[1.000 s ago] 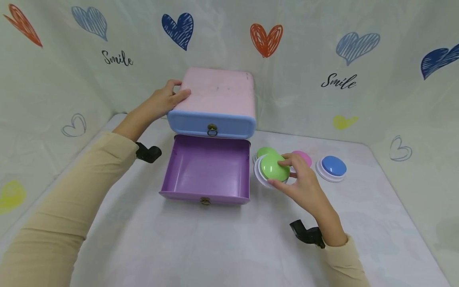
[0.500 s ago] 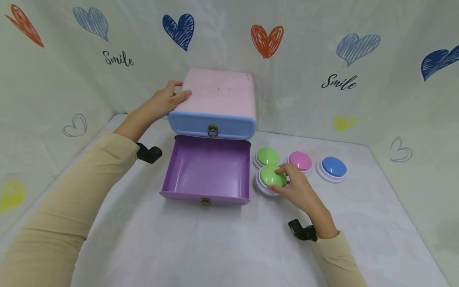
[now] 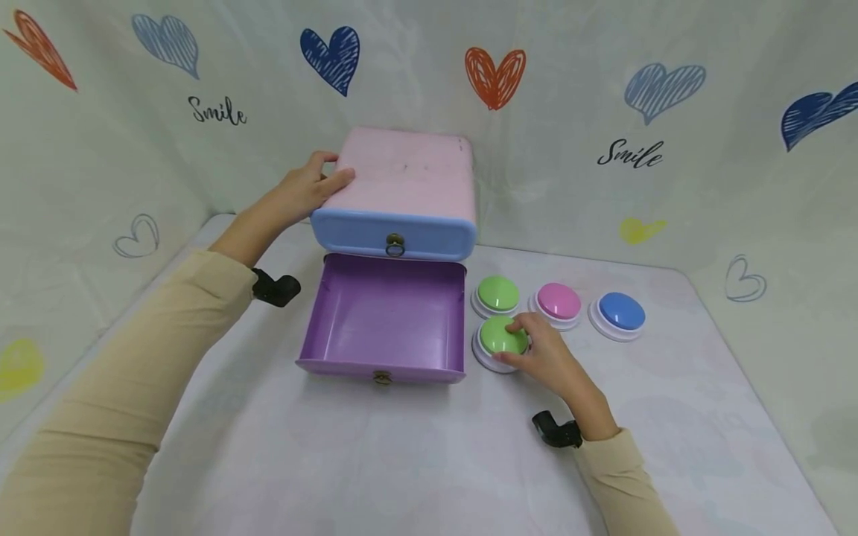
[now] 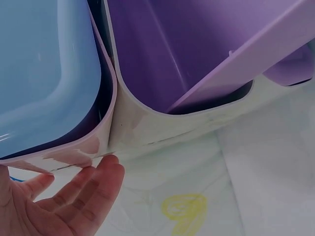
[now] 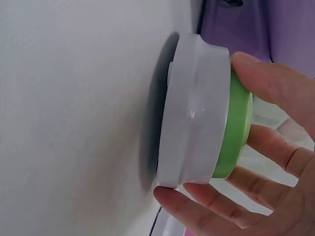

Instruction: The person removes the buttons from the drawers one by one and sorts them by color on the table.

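My right hand (image 3: 548,359) holds a green dome push button (image 3: 497,339) with a white base, its thumb and fingers around the rim. In the right wrist view the button's white base (image 5: 197,118) is right at the tabletop, with a dark shadow along its underside. My left hand (image 3: 307,190) rests on the left side of a pink two-drawer box (image 3: 409,167), the thumb on its top. In the left wrist view its fingers (image 4: 86,201) lie fairly straight against the pink side. The lower purple drawer (image 3: 392,316) is pulled out with nothing inside; the upper blue drawer (image 3: 372,234) is closed.
A second green push button (image 3: 498,292) stands just behind the held one. To its right are a pink push button (image 3: 559,300) and a blue push button (image 3: 622,310). A sheet with printed hearts (image 3: 496,78) hangs behind the white table (image 3: 402,461).
My right hand has brought the green button down and slightly toward me, bringing the other green button and the pink one into fuller view. My left hand stays on the box.
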A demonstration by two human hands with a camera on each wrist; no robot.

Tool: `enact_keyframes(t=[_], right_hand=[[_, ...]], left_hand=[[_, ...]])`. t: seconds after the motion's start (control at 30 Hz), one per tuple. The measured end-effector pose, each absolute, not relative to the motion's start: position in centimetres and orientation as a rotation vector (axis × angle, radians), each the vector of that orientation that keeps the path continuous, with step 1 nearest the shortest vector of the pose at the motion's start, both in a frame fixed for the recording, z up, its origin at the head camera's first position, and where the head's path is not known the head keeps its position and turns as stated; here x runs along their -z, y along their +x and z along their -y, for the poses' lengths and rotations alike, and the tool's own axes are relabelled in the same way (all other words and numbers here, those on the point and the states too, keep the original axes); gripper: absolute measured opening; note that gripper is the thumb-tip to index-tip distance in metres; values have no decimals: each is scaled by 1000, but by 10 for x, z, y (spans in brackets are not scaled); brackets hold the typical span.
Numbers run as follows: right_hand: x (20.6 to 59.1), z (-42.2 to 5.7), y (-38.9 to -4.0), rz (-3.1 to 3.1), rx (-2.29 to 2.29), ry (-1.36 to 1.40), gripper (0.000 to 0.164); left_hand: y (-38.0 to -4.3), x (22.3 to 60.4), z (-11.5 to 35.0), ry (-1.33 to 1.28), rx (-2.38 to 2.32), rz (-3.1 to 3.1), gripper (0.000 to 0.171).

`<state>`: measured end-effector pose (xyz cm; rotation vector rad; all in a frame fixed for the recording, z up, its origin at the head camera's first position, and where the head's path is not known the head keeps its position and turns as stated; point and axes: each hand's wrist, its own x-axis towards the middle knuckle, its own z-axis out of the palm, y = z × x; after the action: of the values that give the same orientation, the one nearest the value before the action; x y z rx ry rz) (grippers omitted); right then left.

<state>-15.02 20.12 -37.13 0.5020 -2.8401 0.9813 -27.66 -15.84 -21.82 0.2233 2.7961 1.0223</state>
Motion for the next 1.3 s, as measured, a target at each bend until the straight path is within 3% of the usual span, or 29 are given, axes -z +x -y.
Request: enact_keyframes(t=[1.3], right_hand=[[364,-183,-135,2994,-670,303,37]], left_hand=[[-278,217,159,223,-1012,-2788,77]])
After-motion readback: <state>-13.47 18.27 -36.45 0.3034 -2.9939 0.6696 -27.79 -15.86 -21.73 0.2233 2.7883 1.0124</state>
